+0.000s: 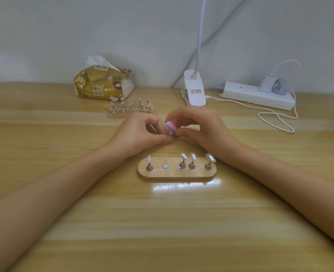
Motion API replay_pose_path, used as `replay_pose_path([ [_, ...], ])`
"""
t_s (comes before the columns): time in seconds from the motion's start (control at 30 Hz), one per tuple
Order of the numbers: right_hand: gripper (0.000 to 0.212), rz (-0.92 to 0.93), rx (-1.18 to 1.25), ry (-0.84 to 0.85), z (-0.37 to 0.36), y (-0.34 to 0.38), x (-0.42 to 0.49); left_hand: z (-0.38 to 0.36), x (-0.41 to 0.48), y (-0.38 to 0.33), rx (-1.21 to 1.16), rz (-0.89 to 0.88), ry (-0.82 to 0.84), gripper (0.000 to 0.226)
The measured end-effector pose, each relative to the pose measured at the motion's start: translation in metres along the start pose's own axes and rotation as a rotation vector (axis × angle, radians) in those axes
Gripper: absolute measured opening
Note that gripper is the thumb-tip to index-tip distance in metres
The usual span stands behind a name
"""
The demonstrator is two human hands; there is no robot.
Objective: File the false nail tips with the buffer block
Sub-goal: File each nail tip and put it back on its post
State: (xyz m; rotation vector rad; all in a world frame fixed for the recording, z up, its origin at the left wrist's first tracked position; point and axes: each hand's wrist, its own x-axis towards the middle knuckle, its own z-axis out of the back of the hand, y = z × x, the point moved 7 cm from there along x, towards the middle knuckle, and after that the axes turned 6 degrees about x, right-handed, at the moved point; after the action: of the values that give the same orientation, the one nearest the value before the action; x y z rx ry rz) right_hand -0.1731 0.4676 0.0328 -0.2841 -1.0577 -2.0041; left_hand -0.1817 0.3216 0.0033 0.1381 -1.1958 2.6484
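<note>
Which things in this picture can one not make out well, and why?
Head view, all three:
1. What the left hand pinches against the buffer block: hidden by its own fingers and the right hand, which grips the block.
2. Nail tips on the far stand: too small and blurred to count.
3. Clip lamp: its head is cut off by the top edge.

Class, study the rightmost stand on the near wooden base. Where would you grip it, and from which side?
Probably pinch the rightmost stand by its metal stem, under the clear nail tip, from the near edge of the wooden base: the tip overhangs the top, and the right forearm lies close beside it.
</note>
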Motion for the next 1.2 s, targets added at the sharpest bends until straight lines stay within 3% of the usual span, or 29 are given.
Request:
replay_pose_path([
  [0.13, 0.015, 0.103, -0.042, 0.012, -0.0035, 0.0076, -0.0012, -0.0004, -0.0008, -0.0013, 0.003, -0.012, 0.005, 0.017],
  [0.23, 0.016, 0.012, -0.002, 0.008, -0.0006, -0.0013, 0.0003, 0.0000, -0.0007, -0.0009, 0.005, -0.006, -0.001, 0.017],
  [1.2, 0.014, 0.053, -0.017, -0.002, 0.0005, 0.0038, -0.0006, -0.0008, -0.0001, -0.0012, 0.013, -0.014, 0.016, 0.016],
])
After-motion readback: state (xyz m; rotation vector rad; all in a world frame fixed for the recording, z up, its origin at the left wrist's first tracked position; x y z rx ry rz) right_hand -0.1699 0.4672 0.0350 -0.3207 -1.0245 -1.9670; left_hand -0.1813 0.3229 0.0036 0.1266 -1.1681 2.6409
